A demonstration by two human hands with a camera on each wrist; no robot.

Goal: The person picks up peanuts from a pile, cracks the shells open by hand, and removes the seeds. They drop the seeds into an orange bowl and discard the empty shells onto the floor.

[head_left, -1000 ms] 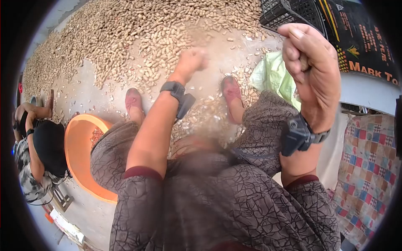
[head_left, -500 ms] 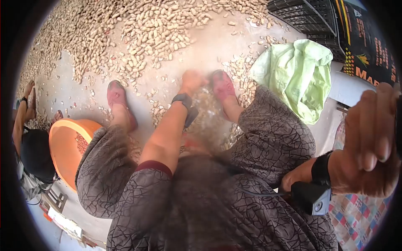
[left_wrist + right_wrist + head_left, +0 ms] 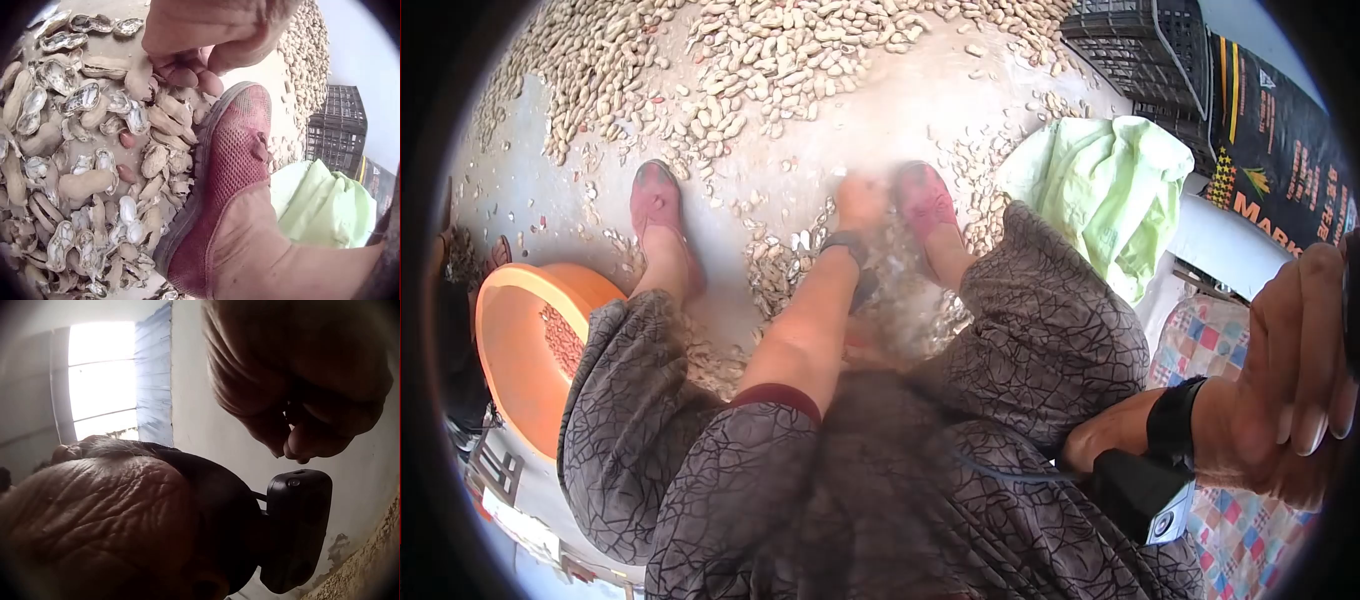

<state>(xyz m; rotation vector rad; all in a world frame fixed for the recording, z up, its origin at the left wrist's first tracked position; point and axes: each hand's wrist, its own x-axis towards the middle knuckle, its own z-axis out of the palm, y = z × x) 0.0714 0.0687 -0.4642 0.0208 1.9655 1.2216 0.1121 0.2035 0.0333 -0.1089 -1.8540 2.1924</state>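
My left hand (image 3: 212, 37) hangs low over split peanut shells (image 3: 87, 181), fingers curled inward. One tan shell (image 3: 139, 80) lies right at its fingers; no object shows inside the curl. A red mesh shoe (image 3: 234, 150) is just beside that hand. In the head view the same left hand (image 3: 864, 200) is blurred near the shoe (image 3: 925, 195). My right hand (image 3: 1285, 370) is raised at the right edge, fingers bent down. From the right wrist, the right hand (image 3: 300, 381) appears curled just above a black camera box (image 3: 297, 531) on a head strap; its palm is hidden.
Whole peanuts (image 3: 770, 60) spread over the floor ahead. An orange basin (image 3: 520, 370) with red kernels (image 3: 562, 340) stands by the left knee. A pale green sack (image 3: 1100, 200), black crate (image 3: 1135, 50) and checkered cloth (image 3: 1200, 340) are to the right.
My right hand has gone from the upper right down to the right edge, close to the head camera. My left hand has moved slightly down toward the shoe. The head view has shifted.
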